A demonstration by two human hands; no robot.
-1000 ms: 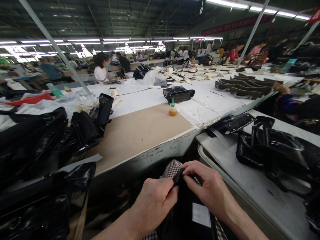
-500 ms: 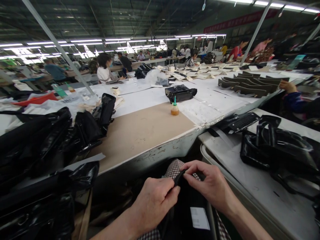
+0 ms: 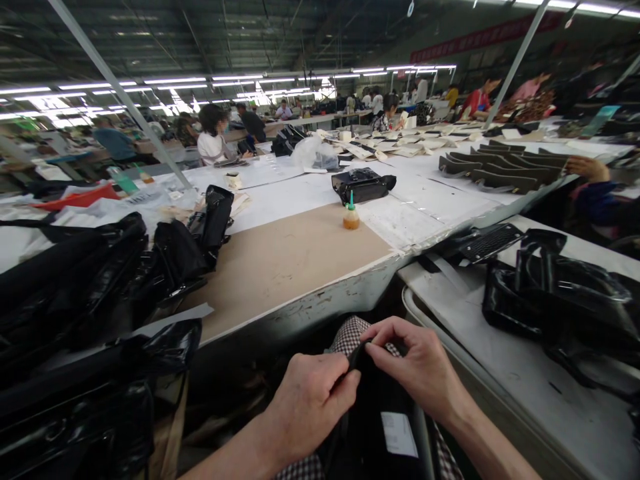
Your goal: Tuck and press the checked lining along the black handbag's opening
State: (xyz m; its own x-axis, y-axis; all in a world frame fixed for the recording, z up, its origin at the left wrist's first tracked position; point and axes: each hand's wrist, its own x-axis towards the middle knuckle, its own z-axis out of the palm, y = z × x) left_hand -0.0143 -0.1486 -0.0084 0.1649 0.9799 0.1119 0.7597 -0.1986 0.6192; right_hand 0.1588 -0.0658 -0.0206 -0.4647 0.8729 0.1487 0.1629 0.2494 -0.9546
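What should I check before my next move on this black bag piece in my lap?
1. Left hand pinching the black bag piece: ok.
2. Right hand pinching its top edge: ok.
3. White label facing up, visible: ok.
4. Label text readable: cannot tell, too small.
5. Brown board on the table has bare space to set the piece down: ok.
6. Glue bottle upright, apart from both hands: ok.

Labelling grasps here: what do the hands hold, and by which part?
Both the left hand and right hand pinch the black bag at its top edge.
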